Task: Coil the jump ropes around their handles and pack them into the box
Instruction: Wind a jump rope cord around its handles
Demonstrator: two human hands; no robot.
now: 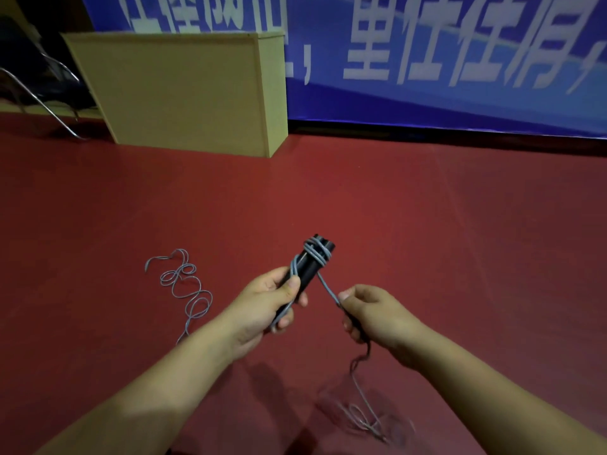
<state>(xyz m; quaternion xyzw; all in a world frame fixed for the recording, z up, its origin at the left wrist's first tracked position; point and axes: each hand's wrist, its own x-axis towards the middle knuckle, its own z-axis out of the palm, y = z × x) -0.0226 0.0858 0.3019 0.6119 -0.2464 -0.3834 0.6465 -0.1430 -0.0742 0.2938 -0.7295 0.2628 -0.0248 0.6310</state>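
Note:
My left hand (pixel 262 303) grips two black jump-rope handles (pixel 310 262) held together, pointing up and away from me. A few turns of grey rope (pixel 316 251) wrap their upper end. From there the rope runs down to my right hand (pixel 371 310), which pinches it between thumb and fingers. Below that hand the rope hangs blurred to a loose heap (pixel 364 418) on the floor. More grey rope (pixel 185 284) lies in loops on the red floor (pixel 427 241) to the left. The tan box (pixel 184 93) stands at the back left.
A blue banner (pixel 443 60) with white characters covers the wall behind. A metal chair frame (pixel 39 93) stands at the far left beside the box.

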